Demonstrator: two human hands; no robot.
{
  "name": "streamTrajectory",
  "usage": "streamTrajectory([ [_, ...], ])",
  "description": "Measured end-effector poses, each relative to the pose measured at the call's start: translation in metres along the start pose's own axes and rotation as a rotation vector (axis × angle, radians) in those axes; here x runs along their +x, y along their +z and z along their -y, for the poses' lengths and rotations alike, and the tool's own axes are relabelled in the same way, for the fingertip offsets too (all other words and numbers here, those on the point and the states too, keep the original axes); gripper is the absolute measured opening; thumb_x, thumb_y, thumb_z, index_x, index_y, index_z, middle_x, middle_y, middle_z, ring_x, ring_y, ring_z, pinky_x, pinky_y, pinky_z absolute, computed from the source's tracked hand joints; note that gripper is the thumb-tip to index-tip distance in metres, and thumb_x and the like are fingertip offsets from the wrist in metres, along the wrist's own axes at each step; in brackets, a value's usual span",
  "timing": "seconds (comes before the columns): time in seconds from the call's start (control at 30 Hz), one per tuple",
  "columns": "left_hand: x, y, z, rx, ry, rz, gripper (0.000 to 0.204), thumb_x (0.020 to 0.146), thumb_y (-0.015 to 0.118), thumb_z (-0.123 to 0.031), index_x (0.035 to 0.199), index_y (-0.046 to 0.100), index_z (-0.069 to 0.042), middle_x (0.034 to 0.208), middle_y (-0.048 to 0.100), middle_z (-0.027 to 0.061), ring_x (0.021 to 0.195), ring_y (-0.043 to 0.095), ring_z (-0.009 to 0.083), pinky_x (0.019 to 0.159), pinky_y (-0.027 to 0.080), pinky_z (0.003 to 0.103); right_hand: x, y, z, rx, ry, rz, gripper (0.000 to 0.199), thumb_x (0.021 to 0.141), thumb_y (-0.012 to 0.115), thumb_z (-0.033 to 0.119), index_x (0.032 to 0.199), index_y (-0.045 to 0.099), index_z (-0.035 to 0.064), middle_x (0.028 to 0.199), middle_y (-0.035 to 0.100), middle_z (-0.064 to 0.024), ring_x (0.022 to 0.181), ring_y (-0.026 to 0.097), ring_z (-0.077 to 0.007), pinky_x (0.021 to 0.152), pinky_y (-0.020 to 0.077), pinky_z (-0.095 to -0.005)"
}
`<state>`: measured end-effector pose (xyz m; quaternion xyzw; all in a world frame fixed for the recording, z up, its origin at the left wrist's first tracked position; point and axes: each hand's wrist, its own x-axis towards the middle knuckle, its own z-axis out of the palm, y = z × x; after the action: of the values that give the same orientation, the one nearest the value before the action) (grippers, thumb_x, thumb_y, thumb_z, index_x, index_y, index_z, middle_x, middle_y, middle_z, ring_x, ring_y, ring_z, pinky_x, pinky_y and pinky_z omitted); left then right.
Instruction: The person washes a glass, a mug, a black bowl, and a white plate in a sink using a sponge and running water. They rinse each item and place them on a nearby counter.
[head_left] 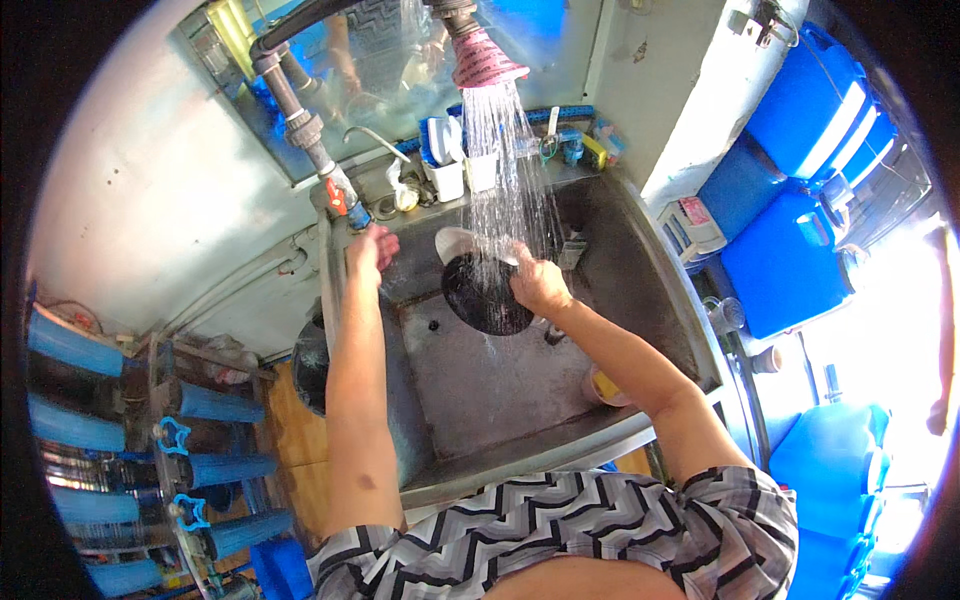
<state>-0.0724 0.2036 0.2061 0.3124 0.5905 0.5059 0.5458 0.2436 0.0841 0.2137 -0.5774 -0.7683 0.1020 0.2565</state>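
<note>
In the sink [520,390], my right hand [542,288] has its fingers curled round the right edge of a round black vessel [478,303], which is tilted under falling water. Its exact kind is hard to make out. A pale, curved piece [455,240] shows along its far side; whether it is part of the vessel, I cannot tell. My left hand [373,250] holds nothing, fingers apart, just below a pipe valve with a red handle [335,197]. Water [500,150] streams from a shower head wrapped in pink material [484,62] above the sink.
White containers [445,180] with blue and white items stand on the sink's back ledge. A cup with something yellow [605,387] sits at the sink's right side. Blue water jugs [75,425] lie racked at left; large blue containers [785,260] stand at right.
</note>
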Motion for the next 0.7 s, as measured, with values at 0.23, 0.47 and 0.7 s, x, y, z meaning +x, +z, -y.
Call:
streamTrajectory([
  [0.23, 0.091, -0.025, -0.054, -0.937, -0.265, -0.003, 0.064, 0.092, 0.029, -0.062, 0.097, 0.052, -0.003, 0.082, 0.061, 0.0194, 0.077, 0.063, 0.0332, 0.066, 0.055, 0.047, -0.013, -0.013, -0.003, 0.509, 0.186, -0.296, 0.049, 0.079, 0.058, 0.008, 0.124, 0.039, 0.0075, 0.080, 0.062, -0.0269, 0.074, 0.062, -0.0437, 0.066, 0.0501, -0.0437],
  [0.47, 0.122, -0.038, -0.071, -0.808, -0.156, -0.002, 0.023, 0.091, 0.057, -0.028, 0.080, 0.060, -0.009, 0.064, 0.055, 0.0034, 0.058, 0.057, 0.0164, 0.051, 0.052, 0.031, -0.043, -0.030, -0.012, 0.522, 0.199, -0.500, 0.045, 0.080, 0.058, 0.007, 0.123, 0.043, 0.0062, 0.096, 0.063, -0.0230, 0.092, 0.063, -0.0395, 0.076, 0.0485, -0.0364],
  [0.7, 0.034, 0.034, -0.026, 0.599, 0.744, -0.735, 0.034, 0.078, 0.069, -0.015, 0.098, 0.049, 0.003, 0.087, 0.059, 0.0116, 0.073, 0.057, 0.0283, 0.067, 0.046, 0.039, -0.077, -0.049, -0.024, 0.323, 0.297, -0.318, 0.044, 0.078, 0.057, 0.005, 0.120, 0.042, 0.0069, 0.070, 0.061, -0.0236, 0.065, 0.063, -0.0415, 0.056, 0.0497, -0.0445],
])
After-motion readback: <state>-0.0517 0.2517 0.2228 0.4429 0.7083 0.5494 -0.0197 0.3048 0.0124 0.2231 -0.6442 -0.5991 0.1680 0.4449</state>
